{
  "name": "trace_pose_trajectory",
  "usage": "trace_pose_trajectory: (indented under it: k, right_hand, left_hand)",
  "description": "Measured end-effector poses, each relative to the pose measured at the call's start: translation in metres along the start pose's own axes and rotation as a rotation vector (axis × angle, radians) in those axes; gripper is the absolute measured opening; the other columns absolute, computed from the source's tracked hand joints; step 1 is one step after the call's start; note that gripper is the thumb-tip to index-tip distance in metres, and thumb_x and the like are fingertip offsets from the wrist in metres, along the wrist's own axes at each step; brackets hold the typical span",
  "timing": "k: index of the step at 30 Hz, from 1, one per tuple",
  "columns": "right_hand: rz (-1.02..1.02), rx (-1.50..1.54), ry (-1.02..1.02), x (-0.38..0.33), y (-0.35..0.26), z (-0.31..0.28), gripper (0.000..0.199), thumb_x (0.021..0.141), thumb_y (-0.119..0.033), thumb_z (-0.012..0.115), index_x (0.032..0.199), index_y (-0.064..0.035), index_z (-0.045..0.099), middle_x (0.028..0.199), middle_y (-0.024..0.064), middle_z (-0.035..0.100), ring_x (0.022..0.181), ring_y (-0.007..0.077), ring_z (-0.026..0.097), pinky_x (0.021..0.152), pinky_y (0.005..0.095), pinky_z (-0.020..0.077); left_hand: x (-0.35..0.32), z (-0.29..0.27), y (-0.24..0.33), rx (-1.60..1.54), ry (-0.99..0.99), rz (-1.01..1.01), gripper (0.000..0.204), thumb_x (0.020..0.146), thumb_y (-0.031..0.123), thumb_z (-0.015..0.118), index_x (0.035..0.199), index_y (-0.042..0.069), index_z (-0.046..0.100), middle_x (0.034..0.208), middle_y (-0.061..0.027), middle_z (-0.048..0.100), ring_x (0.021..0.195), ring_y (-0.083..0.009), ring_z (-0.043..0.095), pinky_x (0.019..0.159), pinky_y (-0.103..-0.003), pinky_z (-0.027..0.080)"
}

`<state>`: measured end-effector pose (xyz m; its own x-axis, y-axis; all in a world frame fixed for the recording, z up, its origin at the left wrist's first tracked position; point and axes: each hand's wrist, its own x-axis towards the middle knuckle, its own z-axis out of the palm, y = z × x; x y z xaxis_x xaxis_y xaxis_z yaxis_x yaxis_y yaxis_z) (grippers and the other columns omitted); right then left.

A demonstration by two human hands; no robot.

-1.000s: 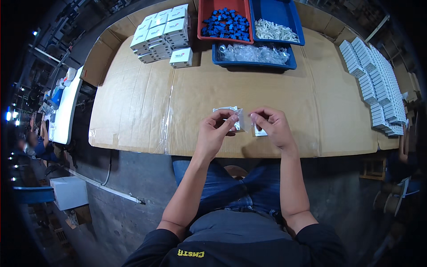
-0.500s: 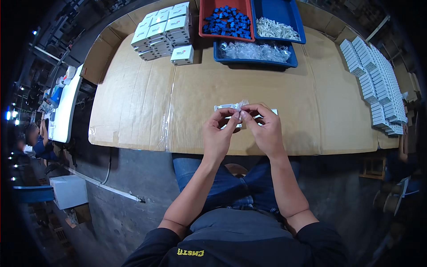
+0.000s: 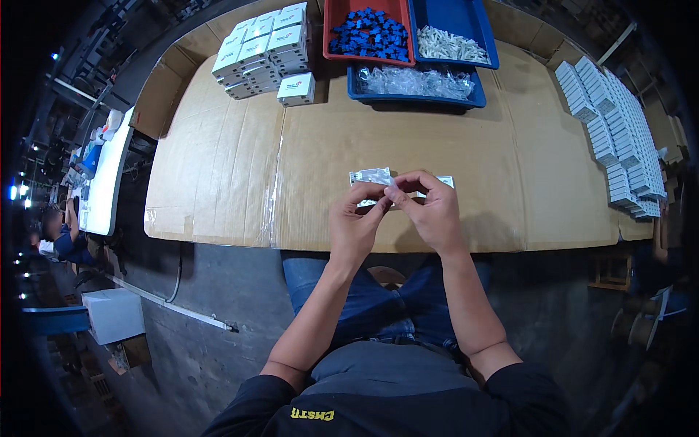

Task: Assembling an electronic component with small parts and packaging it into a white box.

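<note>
Near the front edge of the cardboard-covered table, my left hand [image 3: 353, 224] and my right hand [image 3: 437, 218] meet, fingertips pinched together on a small clear plastic bag [image 3: 381, 175]. The bag sticks out to the left above the fingers; its contents are too small to make out. Beneath it, partly covered by my left fingers, lies a white plastic part [image 3: 356, 177]. A second white part [image 3: 446, 181] lies behind my right hand, mostly hidden by it.
Boxes [image 3: 251, 49] are stacked at the back left. A red bin [image 3: 336, 54] holds blue pieces, a blue bin [image 3: 483, 22] white pieces, and a lower blue tray [image 3: 415, 105] clear bags. White parts [image 3: 615, 135] stand in rows at the right. A person [image 3: 65, 231] sits far left.
The clear bag has tipped left and shows more above my left fingers. My right fingertips have shifted slightly left, closer over the left ones.
</note>
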<state>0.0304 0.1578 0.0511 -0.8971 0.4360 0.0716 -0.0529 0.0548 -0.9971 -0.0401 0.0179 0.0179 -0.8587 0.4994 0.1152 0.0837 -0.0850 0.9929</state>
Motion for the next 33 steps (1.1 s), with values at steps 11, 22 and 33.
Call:
trace_pose_trajectory:
  k: [11,22,33]
  right_hand:
    - [-0.166,-0.199,0.139,-0.001,0.003,0.006,0.013,0.094,-0.001,0.072,0.106,0.0047,0.072,0.100,0.0103,0.070,0.086,0.0162,0.072,0.071,0.0272,0.0609]
    - [-0.394,-0.297,0.227,-0.004,0.007,0.010,0.018,0.092,0.010,0.066,0.107,0.0006,0.072,0.114,0.0111,0.063,0.091,0.0189,0.071,0.076,0.0283,0.0630]
    - [0.022,0.368,0.150,0.001,0.005,0.009,0.020,0.096,0.004,0.068,0.116,0.0039,0.069,0.099,0.0039,0.069,0.095,0.0094,0.065,0.082,0.0241,0.0571]
  left_hand:
    - [-0.008,0.013,0.017,0.088,0.227,0.032,0.011,0.096,0.005,0.074,0.104,-0.002,0.071,0.095,-0.0048,0.071,0.085,-0.0082,0.068,0.079,-0.023,0.055]
    - [-0.007,0.018,0.009,-0.270,0.175,-0.159,0.018,0.100,0.017,0.071,0.106,0.000,0.068,0.093,-0.0024,0.071,0.081,-0.0087,0.065,0.073,-0.026,0.054]
    - [-0.001,0.004,0.005,-0.440,0.147,-0.286,0.026,0.102,0.021,0.070,0.117,0.001,0.074,0.098,-0.0010,0.071,0.079,-0.0058,0.061,0.071,-0.025,0.054]
